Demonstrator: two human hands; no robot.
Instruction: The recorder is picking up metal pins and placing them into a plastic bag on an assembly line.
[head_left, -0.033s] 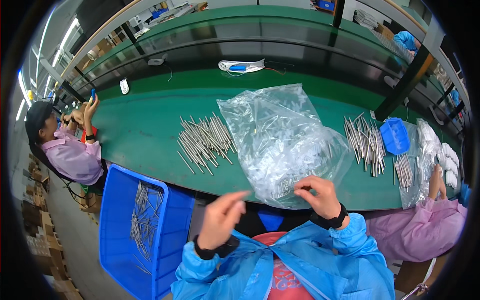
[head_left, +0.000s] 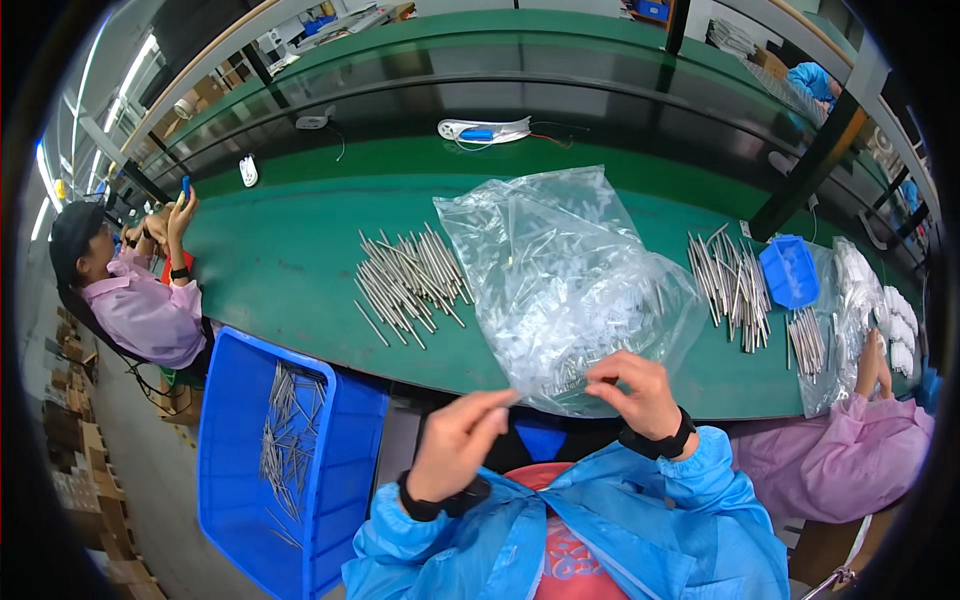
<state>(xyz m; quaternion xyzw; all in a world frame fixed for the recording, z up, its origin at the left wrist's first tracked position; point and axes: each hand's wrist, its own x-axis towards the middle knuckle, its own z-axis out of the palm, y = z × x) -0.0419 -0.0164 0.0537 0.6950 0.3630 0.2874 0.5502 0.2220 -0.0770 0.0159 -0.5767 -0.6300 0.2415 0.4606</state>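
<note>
Green counter [head_left: 300,255] carries a clear plastic bag [head_left: 560,195] of small white pieces [head_left: 540,325] at its near edge. Handling of the bag's contents appears to be the step in hand; any further pick calls for a fine pinch. The bag lies under the fingertips of the right hand [head_left: 648,397] and just beyond those of the left hand [head_left: 455,450]. Right grip: curled; cannot tell whether it holds a piece. Left grip: thumb near forefinger, blurred; closure cannot be told. Metal rods [head_left: 410,285] lie left of the bag; a second rod pile [head_left: 733,290] lies right, near a small blue tray [head_left: 797,300]. A blue crate [head_left: 345,460] stands at lower left.
</note>
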